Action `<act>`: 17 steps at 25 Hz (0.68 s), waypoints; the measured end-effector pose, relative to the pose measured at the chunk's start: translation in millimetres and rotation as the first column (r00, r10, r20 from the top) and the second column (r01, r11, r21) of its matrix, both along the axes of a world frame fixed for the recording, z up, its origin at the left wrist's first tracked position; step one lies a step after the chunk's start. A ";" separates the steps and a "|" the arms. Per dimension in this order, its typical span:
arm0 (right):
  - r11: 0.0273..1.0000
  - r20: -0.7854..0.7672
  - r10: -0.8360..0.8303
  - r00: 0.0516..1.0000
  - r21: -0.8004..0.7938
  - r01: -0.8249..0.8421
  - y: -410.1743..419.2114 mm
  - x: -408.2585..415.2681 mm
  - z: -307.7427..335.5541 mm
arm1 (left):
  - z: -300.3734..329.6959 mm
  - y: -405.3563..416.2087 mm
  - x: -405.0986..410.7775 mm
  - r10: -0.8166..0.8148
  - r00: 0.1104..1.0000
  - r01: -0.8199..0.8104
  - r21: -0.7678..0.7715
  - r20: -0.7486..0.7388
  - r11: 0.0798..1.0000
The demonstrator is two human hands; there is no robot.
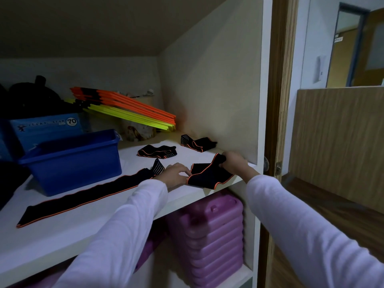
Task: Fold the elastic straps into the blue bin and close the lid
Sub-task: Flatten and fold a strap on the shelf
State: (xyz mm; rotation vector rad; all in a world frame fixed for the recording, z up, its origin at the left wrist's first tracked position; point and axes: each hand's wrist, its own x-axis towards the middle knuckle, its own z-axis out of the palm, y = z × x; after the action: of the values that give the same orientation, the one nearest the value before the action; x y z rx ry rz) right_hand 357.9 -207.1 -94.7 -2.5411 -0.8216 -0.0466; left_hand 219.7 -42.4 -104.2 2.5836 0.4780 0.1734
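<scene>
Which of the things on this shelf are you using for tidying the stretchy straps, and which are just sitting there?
For the job: blue bin; strap being folded by left hand and right hand; long flat strap; two folded straps.

Just lying about: orange and yellow sticks; purple cases; blue box.

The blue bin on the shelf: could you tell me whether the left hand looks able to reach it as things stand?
Probably yes. The blue bin stands open on the shelf just left of the left hand, with only a flat strap between them; the hand would first have to leave the strap being folded.
</scene>
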 end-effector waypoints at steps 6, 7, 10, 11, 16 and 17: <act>0.992 -0.027 0.024 0.999 0.127 -0.021 -1.5 0.1 8.1 | 0.4 -34.9 -3.7 -0.136 0.991 0.136 -0.001 -0.009 0.991; 0.991 -0.020 0.017 1.000 0.136 -0.014 -2.0 1.1 8.2 | 2.0 -37.7 -4.3 -0.149 0.989 0.149 0.035 -0.004 0.988; 0.987 -0.001 -0.013 1.000 0.161 0.013 -5.9 4.5 8.3 | 3.0 -37.7 -2.2 -0.167 0.986 0.168 0.102 -0.015 0.981; 0.986 0.000 -0.021 1.000 0.165 0.021 -7.8 5.9 8.6 | 3.8 -37.6 -2.5 -0.158 0.987 0.159 0.101 -0.018 0.982; 0.987 0.007 -0.068 0.998 0.147 0.066 -15.9 11.6 9.2 | 1.8 -31.4 -6.2 -0.132 0.991 0.130 0.073 0.018 0.989; 0.987 0.008 -0.076 0.997 0.146 0.074 -17.0 12.0 8.8 | 1.1 -29.7 -8.4 -0.117 0.993 0.116 0.045 0.025 0.992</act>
State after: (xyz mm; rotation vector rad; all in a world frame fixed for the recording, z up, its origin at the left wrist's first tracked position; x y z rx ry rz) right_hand 369.8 -224.1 -85.9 -2.4357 -0.7003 -0.1429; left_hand 211.3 -72.1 -103.1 2.6391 0.3157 0.1813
